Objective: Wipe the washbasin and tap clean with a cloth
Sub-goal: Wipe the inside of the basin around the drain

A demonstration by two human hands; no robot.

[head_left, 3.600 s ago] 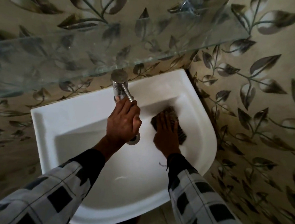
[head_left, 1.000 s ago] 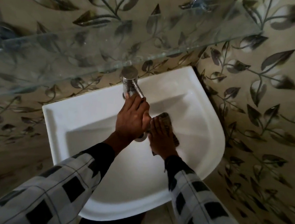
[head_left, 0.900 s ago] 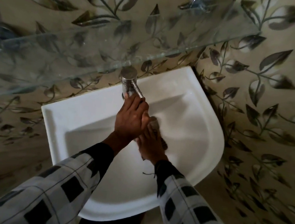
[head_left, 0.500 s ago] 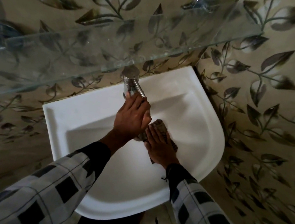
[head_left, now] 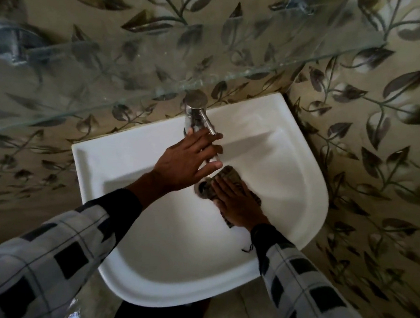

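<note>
Since the head camera looks almost straight down, I read the washbasin [head_left: 98,164] as a white bowl. Its flat back edge sits against the leaf-patterned wall [head_left: 390,132] and its rounded front faces the person.

Tap [head_left: 196,105]: steel, upright at the back rim, round cap facing the lens. Its thin lever [head_left: 207,126] slants toward the person and to the right. Spout hidden under the left grip [head_left: 187,161].

Left grip: fingers nearly straight, a little spread, laid over the spout just below the lever, thumb out to the right. I cannot tell whether anything curls underneath.

Right grip [head_left: 237,204]: flat, fingers together, pressing the cloth [head_left: 230,173] onto the bowl's floor. Fingertips point away from the person, slightly left.

Cloth: dark, brownish, crumpled. Its long axis follows the hand, far end sticking out past the fingertips, near end showing beside the wrist. It lies right of centre in the bowl, touching the drain [head_left: 201,187] and partly covering it.

Inside the bowl I make out the cloth and the drain.

Glass shelf [head_left: 95,80] juts out above the tap. Checked sleeves [head_left: 48,258] on both arms.
</note>
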